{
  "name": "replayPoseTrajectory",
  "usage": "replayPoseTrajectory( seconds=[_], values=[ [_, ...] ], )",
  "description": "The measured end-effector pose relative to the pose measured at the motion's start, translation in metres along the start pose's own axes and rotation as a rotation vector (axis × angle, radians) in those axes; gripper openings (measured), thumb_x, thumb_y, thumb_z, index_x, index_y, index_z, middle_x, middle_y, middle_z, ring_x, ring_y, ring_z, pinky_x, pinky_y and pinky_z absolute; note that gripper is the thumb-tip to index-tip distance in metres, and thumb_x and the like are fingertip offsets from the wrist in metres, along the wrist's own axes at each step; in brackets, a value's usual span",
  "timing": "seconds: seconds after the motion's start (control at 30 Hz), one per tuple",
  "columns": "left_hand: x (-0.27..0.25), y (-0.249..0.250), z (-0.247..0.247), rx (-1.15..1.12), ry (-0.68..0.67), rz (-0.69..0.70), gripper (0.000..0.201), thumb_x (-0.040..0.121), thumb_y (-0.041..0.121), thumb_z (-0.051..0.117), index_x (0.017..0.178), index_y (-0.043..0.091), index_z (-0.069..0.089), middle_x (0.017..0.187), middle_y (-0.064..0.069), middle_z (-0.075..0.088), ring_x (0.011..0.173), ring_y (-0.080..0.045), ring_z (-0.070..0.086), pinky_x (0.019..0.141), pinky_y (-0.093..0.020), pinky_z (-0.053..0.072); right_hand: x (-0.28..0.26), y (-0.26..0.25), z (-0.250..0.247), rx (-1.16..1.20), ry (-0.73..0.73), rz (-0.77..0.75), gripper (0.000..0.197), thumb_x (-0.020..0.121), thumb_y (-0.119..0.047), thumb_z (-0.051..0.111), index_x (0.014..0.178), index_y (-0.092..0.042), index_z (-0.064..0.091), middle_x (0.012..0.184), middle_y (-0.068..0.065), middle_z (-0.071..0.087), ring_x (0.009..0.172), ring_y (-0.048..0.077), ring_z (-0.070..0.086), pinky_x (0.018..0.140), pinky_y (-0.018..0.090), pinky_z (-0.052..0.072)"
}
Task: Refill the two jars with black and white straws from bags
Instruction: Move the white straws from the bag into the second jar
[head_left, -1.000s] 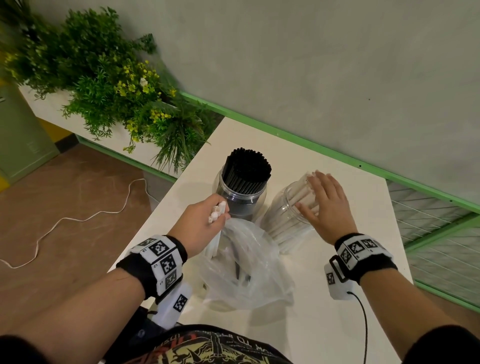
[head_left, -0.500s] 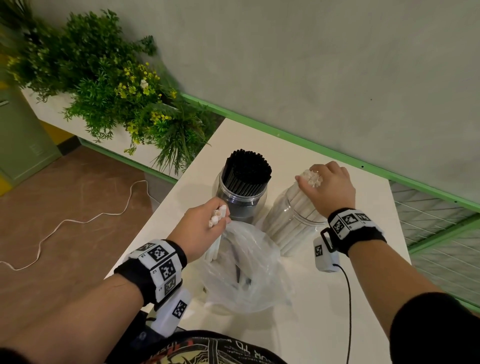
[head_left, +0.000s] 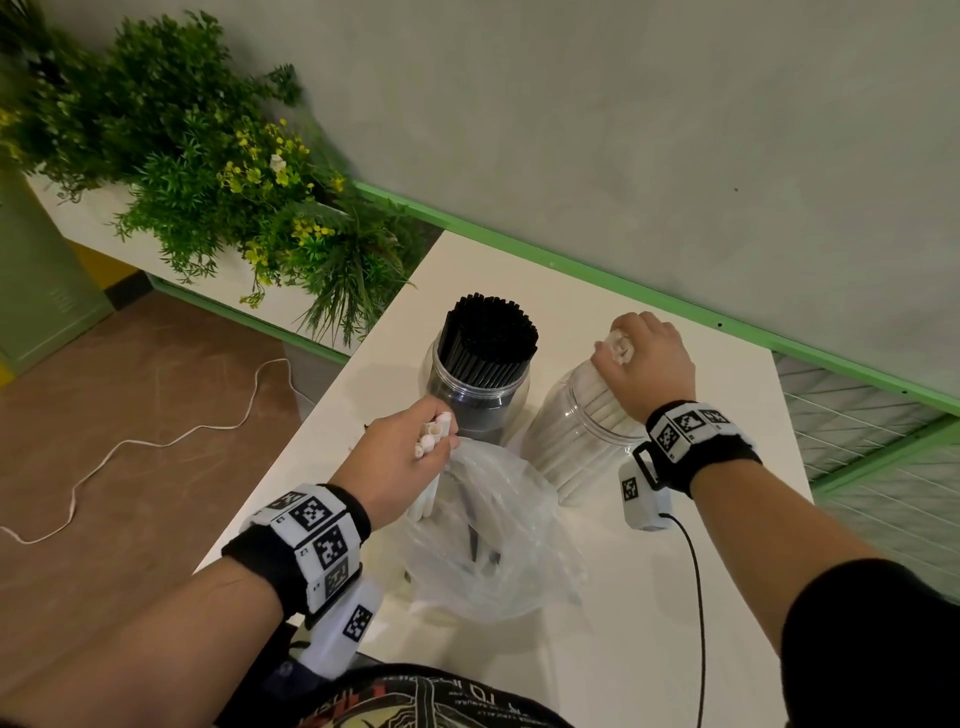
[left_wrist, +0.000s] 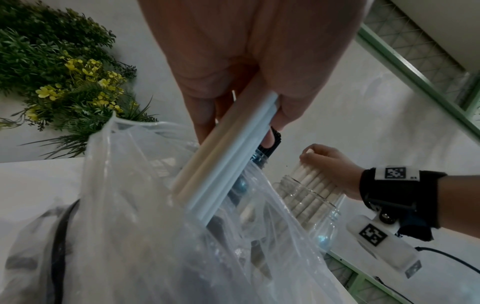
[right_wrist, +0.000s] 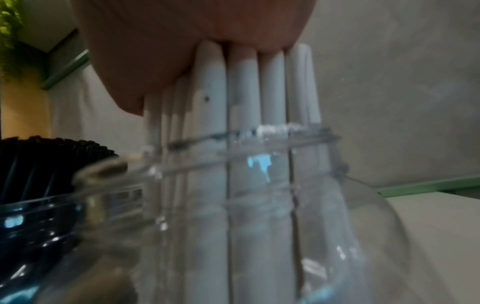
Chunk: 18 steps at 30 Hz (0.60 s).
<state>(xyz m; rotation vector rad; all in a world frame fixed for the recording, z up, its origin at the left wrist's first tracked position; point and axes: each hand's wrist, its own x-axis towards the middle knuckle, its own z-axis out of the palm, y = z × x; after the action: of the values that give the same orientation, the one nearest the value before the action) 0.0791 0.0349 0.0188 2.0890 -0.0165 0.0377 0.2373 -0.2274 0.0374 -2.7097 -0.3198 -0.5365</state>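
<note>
On the white table (head_left: 623, 649) stand two clear jars. The left jar (head_left: 480, 410) is packed with black straws (head_left: 488, 338). The right jar (head_left: 576, 441) holds white straws (right_wrist: 241, 123), and my right hand (head_left: 649, 358) curls over their tops above the rim and grips them. My left hand (head_left: 415, 452) grips a few white straws (left_wrist: 226, 156) near their upper ends. Their lower ends sit inside a clear plastic bag (head_left: 493, 551) in front of the jars. The bag also holds a few dark straws.
A planter with green foliage and yellow flowers (head_left: 234, 171) sits off the table's left corner. A green-trimmed wall (head_left: 623, 130) runs behind the table. A white cable (head_left: 156, 441) lies on the brown floor at left. A black cable (head_left: 698, 597) trails from my right wrist.
My right hand went from lying flat on the tilted white-straw jar to gripping the straw tops, and the jar has come more upright. My left hand has stayed at the bag with its straws.
</note>
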Motion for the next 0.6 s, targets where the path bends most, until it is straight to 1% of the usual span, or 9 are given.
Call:
replayPoseTrajectory(
  seconds=[0.07,0.1,0.2,0.27,0.37,0.43,0.47,0.53,0.6],
  values=[
    [-0.001,-0.001,0.000,0.001,-0.009,0.013,0.010,0.093,0.024,0.057,0.085,0.024,0.052,0.063,0.008,0.051,0.057,-0.002,0.046,0.054,-0.012,0.037,-0.003,0.001,0.001,0.041,0.042,-0.003,0.018,0.088,-0.026,0.057,0.103,-0.017,0.061,0.102,0.000,0.060,0.100,0.026,0.050,0.069,0.032,0.040],
    [-0.001,-0.001,0.000,0.002,-0.013,0.019,0.009,0.093,0.024,0.057,0.086,0.023,0.052,0.064,0.007,0.052,0.057,-0.002,0.046,0.055,-0.012,0.038,-0.003,0.002,0.001,0.024,0.022,-0.006,0.019,0.089,-0.025,0.055,0.105,-0.018,0.062,0.105,-0.001,0.061,0.102,0.027,0.049,0.070,0.032,0.040],
    [0.000,-0.001,-0.001,0.007,-0.020,0.021,0.008,0.093,0.024,0.057,0.086,0.023,0.053,0.065,0.007,0.054,0.058,-0.002,0.047,0.055,-0.013,0.038,0.000,0.005,0.001,-0.118,-0.117,-0.028,0.026,0.093,-0.027,0.049,0.112,-0.020,0.064,0.112,-0.001,0.064,0.105,0.029,0.049,0.077,0.036,0.046],
    [0.000,0.000,-0.001,0.009,-0.019,0.017,0.008,0.093,0.024,0.057,0.086,0.023,0.053,0.065,0.007,0.054,0.057,-0.001,0.047,0.054,-0.012,0.037,0.002,0.005,0.000,-0.154,-0.174,-0.019,0.029,0.094,-0.031,0.049,0.117,-0.022,0.063,0.116,0.001,0.063,0.108,0.030,0.049,0.083,0.039,0.046],
    [0.001,0.001,-0.002,0.000,-0.015,0.006,0.010,0.093,0.022,0.058,0.084,0.024,0.053,0.061,0.011,0.052,0.056,0.002,0.048,0.052,-0.010,0.036,0.001,0.005,-0.003,-0.199,-0.205,-0.007,0.046,0.091,-0.044,0.056,0.133,-0.026,0.050,0.135,0.001,0.052,0.126,0.032,0.040,0.099,0.048,0.038],
    [0.001,0.001,-0.004,-0.011,-0.014,-0.007,0.008,0.093,0.022,0.058,0.086,0.024,0.054,0.063,0.010,0.053,0.056,0.002,0.048,0.053,-0.010,0.036,-0.002,0.001,-0.009,-0.185,-0.130,-0.030,0.057,0.088,-0.048,0.059,0.138,-0.026,0.044,0.140,0.002,0.046,0.133,0.032,0.033,0.107,0.052,0.029],
    [0.002,0.000,-0.006,-0.019,-0.011,-0.016,0.006,0.092,0.023,0.059,0.087,0.023,0.055,0.064,0.010,0.053,0.056,0.002,0.048,0.053,-0.010,0.036,-0.006,-0.005,-0.013,-0.142,-0.073,-0.050,0.059,0.087,-0.047,0.060,0.139,-0.024,0.043,0.140,0.003,0.046,0.134,0.032,0.032,0.108,0.051,0.028],
    [0.002,-0.003,-0.011,-0.026,-0.004,-0.032,0.004,0.091,0.024,0.060,0.088,0.024,0.059,0.066,0.007,0.054,0.057,-0.001,0.046,0.053,-0.010,0.036,-0.019,-0.022,-0.023,0.010,0.002,-0.107,0.055,0.089,-0.040,0.061,0.137,-0.020,0.045,0.137,0.005,0.048,0.129,0.028,0.036,0.107,0.044,0.029],
    [0.001,-0.007,-0.019,-0.017,0.008,-0.036,0.006,0.089,0.025,0.062,0.084,0.029,0.062,0.069,0.005,0.056,0.059,-0.004,0.046,0.052,-0.011,0.037,-0.045,-0.048,-0.024,0.227,-0.055,-0.154,0.047,0.091,-0.034,0.060,0.133,-0.017,0.049,0.130,0.005,0.051,0.121,0.022,0.042,0.104,0.036,0.033]
  ],
)
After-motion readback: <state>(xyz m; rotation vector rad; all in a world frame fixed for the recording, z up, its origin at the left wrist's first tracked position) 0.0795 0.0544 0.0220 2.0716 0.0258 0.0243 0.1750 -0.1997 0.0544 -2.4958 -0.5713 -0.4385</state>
